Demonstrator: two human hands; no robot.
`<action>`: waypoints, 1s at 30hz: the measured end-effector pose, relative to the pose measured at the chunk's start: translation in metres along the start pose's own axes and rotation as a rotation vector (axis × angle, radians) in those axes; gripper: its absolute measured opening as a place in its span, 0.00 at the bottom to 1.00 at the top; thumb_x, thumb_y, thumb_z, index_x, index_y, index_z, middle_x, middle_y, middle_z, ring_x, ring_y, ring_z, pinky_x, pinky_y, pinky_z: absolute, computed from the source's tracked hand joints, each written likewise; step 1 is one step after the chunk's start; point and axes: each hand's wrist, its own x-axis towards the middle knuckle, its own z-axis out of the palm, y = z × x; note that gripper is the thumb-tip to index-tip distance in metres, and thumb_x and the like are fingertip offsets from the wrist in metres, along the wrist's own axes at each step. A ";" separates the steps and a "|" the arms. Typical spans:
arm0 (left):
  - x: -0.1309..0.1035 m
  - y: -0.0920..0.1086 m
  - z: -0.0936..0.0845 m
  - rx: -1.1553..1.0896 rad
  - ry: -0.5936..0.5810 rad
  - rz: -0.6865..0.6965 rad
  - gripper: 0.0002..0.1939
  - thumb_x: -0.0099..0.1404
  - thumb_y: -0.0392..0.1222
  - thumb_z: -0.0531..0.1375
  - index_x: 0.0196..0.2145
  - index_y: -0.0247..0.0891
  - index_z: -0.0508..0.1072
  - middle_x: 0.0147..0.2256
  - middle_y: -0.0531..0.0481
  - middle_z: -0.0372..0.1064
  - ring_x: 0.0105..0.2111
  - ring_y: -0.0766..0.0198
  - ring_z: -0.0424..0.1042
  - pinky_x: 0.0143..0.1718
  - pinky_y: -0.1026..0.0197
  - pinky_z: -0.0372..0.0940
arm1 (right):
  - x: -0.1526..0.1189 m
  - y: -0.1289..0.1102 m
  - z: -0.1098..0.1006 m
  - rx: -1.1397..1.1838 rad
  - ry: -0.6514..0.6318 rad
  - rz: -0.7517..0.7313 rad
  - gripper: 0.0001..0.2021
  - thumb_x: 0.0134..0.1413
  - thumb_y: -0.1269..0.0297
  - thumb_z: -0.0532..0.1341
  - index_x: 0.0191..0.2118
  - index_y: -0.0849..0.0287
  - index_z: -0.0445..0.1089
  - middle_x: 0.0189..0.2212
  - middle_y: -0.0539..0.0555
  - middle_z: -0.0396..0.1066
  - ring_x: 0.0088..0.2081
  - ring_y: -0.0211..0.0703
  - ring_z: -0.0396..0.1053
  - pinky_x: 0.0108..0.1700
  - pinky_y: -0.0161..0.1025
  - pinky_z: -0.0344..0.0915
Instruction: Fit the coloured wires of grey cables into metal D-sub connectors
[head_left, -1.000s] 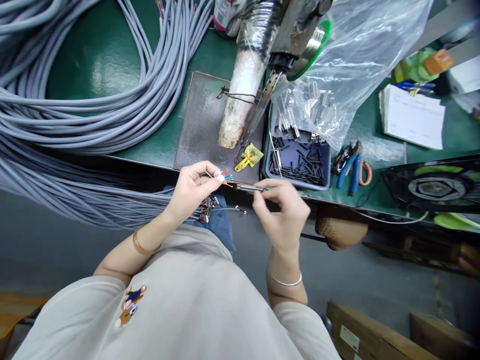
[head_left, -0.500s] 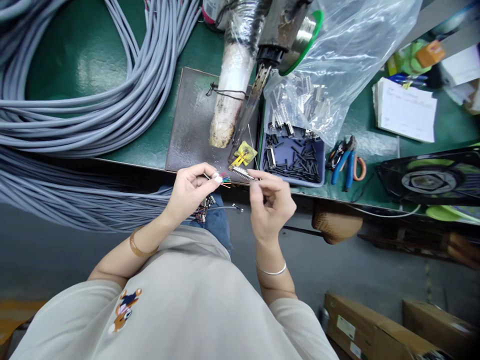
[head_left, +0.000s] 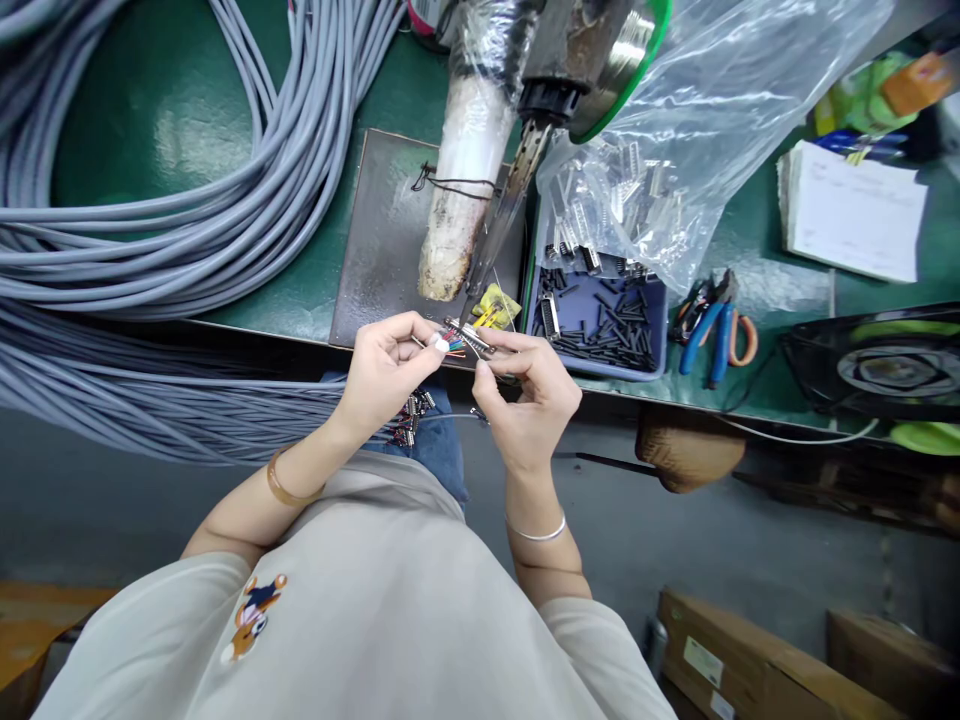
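At the green surface (head_left: 187, 130), the right hand (head_left: 534, 395) pinches a slim metallic connector (head_left: 471, 338), now brought beside thin multicoloured wires (head_left: 456, 349) pinched in the left hand (head_left: 388, 365), seemingly aligned.

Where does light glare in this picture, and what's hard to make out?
Head view: a pale glare patch on the green table, bright streaks on the plastic bag; also head view: writing on the paper stack unreadable, coloured wires too small to count.
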 end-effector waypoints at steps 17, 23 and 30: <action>0.003 0.008 0.001 0.029 0.024 -0.065 0.09 0.53 0.37 0.68 0.22 0.35 0.70 0.32 0.49 0.75 0.15 0.81 0.53 0.14 0.69 0.44 | 0.011 0.000 -0.001 -0.122 0.005 -0.200 0.10 0.55 0.77 0.67 0.35 0.53 0.72 0.43 0.51 0.82 0.42 0.44 0.81 0.43 0.43 0.79; 0.004 0.013 0.001 0.010 0.022 -0.072 0.09 0.52 0.37 0.68 0.22 0.35 0.70 0.32 0.50 0.75 0.15 0.81 0.53 0.14 0.70 0.45 | 0.010 -0.002 -0.002 -0.215 0.014 -0.260 0.09 0.56 0.75 0.68 0.36 0.52 0.73 0.43 0.52 0.82 0.41 0.44 0.81 0.41 0.42 0.80; 0.002 0.005 0.000 -0.037 0.010 -0.151 0.09 0.50 0.36 0.68 0.21 0.34 0.71 0.30 0.50 0.76 0.16 0.80 0.54 0.15 0.71 0.48 | 0.004 0.002 -0.003 -0.248 -0.030 -0.325 0.10 0.56 0.77 0.66 0.37 0.52 0.71 0.44 0.52 0.82 0.41 0.42 0.82 0.40 0.38 0.79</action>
